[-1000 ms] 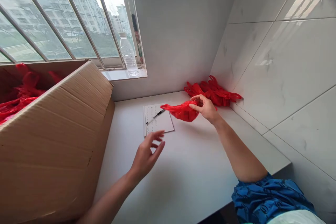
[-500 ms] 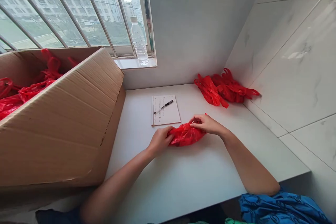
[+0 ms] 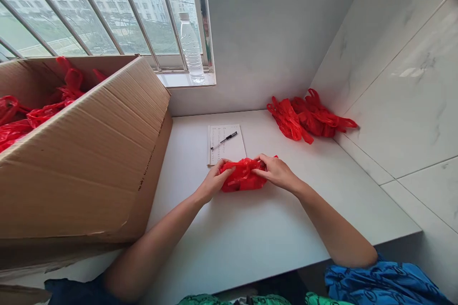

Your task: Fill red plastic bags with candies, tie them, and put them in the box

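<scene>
A crumpled red plastic bag (image 3: 242,177) lies on the white counter (image 3: 250,233) in front of me. My left hand (image 3: 213,182) grips its left end with fingers curled over the plastic. From the other side, my right hand (image 3: 275,173) pinches the bag's right end. Both hands rest low on the counter, close together. Just behind the bag lies a sheet of paper (image 3: 226,143) with a black pen (image 3: 223,140) on it.
A large open cardboard box (image 3: 86,152) with red bags (image 3: 32,114) inside fills the left side. A pile of red bags (image 3: 309,118) sits in the back right corner by the tiled wall. A clear water bottle (image 3: 192,47) stands on the windowsill.
My right hand brought the red bag down from near the far pile to the counter in front of me. My left hand, open a second ago, closed on the bag's left end.
</scene>
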`<state>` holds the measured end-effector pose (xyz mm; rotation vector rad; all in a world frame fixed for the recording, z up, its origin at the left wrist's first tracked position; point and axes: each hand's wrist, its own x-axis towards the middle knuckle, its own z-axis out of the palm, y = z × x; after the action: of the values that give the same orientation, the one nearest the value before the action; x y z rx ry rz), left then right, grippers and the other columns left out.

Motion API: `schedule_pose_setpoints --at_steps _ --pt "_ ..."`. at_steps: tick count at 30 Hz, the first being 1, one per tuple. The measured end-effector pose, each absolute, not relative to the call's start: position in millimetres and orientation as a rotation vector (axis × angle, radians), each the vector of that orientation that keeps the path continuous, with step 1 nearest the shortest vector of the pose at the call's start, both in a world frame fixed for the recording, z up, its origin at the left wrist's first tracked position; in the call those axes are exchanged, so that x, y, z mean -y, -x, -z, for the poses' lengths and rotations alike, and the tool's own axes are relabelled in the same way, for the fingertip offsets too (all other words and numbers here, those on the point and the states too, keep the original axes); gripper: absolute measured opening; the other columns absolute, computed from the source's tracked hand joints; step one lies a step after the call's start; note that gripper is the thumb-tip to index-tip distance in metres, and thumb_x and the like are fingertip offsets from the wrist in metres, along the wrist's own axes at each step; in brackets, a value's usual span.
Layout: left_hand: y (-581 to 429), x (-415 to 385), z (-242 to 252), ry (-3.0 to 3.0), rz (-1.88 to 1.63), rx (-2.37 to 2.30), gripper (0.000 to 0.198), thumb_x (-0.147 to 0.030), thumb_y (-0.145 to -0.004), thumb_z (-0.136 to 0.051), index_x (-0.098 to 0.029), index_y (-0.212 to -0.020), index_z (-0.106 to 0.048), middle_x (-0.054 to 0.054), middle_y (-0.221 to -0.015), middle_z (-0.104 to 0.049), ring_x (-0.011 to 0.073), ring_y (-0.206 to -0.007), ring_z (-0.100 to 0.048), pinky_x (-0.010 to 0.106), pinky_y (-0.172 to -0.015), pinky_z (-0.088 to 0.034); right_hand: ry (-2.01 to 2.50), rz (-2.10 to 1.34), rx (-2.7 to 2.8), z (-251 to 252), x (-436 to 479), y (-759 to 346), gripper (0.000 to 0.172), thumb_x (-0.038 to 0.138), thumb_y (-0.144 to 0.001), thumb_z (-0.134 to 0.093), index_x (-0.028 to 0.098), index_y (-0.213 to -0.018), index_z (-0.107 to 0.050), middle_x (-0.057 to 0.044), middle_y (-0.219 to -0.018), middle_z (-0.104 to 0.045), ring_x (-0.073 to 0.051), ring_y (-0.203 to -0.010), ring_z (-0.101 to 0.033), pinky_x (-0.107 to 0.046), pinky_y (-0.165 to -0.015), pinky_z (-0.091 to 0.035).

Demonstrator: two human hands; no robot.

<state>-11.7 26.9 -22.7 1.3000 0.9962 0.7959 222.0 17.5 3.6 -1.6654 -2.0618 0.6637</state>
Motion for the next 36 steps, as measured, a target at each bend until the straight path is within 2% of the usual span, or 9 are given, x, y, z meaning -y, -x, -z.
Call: schedule_pose_setpoints --at_steps 4,6,7,11,17,19,25,31,36 --pt "21 -22 20 -1.285 -0.735 -0.880 0.070 -0.050 -0.083 -0.067 -0.026 -0.140 -0.035 0.007 -0.109 -0.068 0.0237 -0.098 -0.067 0.034 -0.079 -0.053 1.458 -0.945 1.870 -4 -26 -217 0.028 0.048 -0.091 -0.054 0.023 -0.081 -0.061 0.000 -0.075 -0.067 -0.017 -0.066 -0.059 -0.028 -0.059 -0.043" --pt "25 -22 24 -1.348 -0.700 -0.776 0.087 -0.044 -0.079 -0.074 -0.027 -0.149 -0.024 0.010 -0.118 -0.066 0.0262 -0.106 -0.066 0.039 -0.087 -0.053 1.377 -1.104 1.723 -1 -34 -215 0.032 0.052 -0.090 -0.055 0.021 -0.084 -0.062 -0.001 -0.077 -0.067 -0.017 -0.068 -0.061 -0.028 -0.060 -0.046" --pt "27 -23 28 -1.382 -0.715 -0.760 0.089 -0.042 -0.078 -0.076 -0.027 -0.149 -0.025 0.011 -0.122 -0.065 0.0268 -0.109 -0.065 0.041 -0.090 -0.053 1.351 -1.158 1.658 1 -37 -214 0.034 0.054 -0.089 -0.056 0.021 -0.088 -0.063 -0.002 -0.078 -0.067 -0.017 -0.069 -0.062 -0.028 -0.061 -0.047" --pt "31 -28 42 -1.367 -0.872 -0.880 0.069 -0.044 -0.083 -0.070 -0.022 -0.142 -0.042 0.013 -0.135 -0.058 0.0284 -0.119 -0.059 0.042 -0.097 -0.052 1.321 -1.130 1.548 9 -43 -212 0.041 0.057 -0.088 -0.056 0.021 -0.106 -0.064 -0.004 -0.090 -0.071 -0.019 -0.083 -0.066 -0.031 -0.075 -0.052" --pt "31 -31 45 -1.255 -0.915 -0.829 0.065 -0.042 -0.088 -0.066 -0.024 -0.144 -0.040 0.013 -0.135 -0.059 0.0283 -0.118 -0.061 0.043 -0.098 -0.053 1.473 -0.888 1.832 13 -31 -215 0.042 0.055 -0.084 -0.066 0.025 -0.112 -0.064 -0.007 -0.113 -0.069 -0.024 -0.102 -0.063 -0.036 -0.087 -0.050" --pt "30 -31 44 -1.262 -0.920 -0.831 0.066 -0.042 -0.087 -0.067 -0.023 -0.144 -0.040 0.013 -0.134 -0.060 0.0282 -0.117 -0.061 0.042 -0.097 -0.054 1.448 -0.892 1.909 15 -29 -216 0.039 0.050 -0.083 -0.068 0.025 -0.112 -0.064 -0.006 -0.113 -0.069 -0.024 -0.102 -0.064 -0.037 -0.088 -0.050" --pt "28 -29 41 -1.228 -0.955 -0.910 0.062 -0.042 -0.083 -0.071 -0.022 -0.138 -0.047 0.010 -0.122 -0.066 0.0273 -0.107 -0.066 0.037 -0.087 -0.059 1.317 -1.213 1.732 22 -28 -216 0.027 0.045 -0.086 -0.065 0.024 -0.103 -0.063 -0.002 -0.099 -0.071 -0.020 -0.086 -0.067 -0.031 -0.073 -0.053" --pt "30 -30 43 -1.114 -1.020 -0.912 0.056 -0.046 -0.086 -0.067 -0.022 -0.133 -0.050 0.011 -0.125 -0.064 0.0289 -0.110 -0.066 0.039 -0.090 -0.058 1.245 -1.250 1.604 22 -29 -216 0.033 0.041 -0.084 -0.069 0.024 -0.111 -0.063 -0.005 -0.111 -0.069 -0.022 -0.097 -0.067 -0.035 -0.082 -0.056" --pt "33 -33 41 -1.072 -1.046 -0.827 0.072 -0.039 -0.080 -0.076 -0.023 -0.141 -0.042 0.012 -0.129 -0.062 0.0306 -0.116 -0.062 0.044 -0.095 -0.056 1.262 -1.163 1.512 22 -32 -218 0.039 0.041 -0.081 -0.071 0.023 -0.114 -0.062 -0.007 -0.109 -0.070 -0.023 -0.099 -0.067 -0.038 -0.084 -0.057"
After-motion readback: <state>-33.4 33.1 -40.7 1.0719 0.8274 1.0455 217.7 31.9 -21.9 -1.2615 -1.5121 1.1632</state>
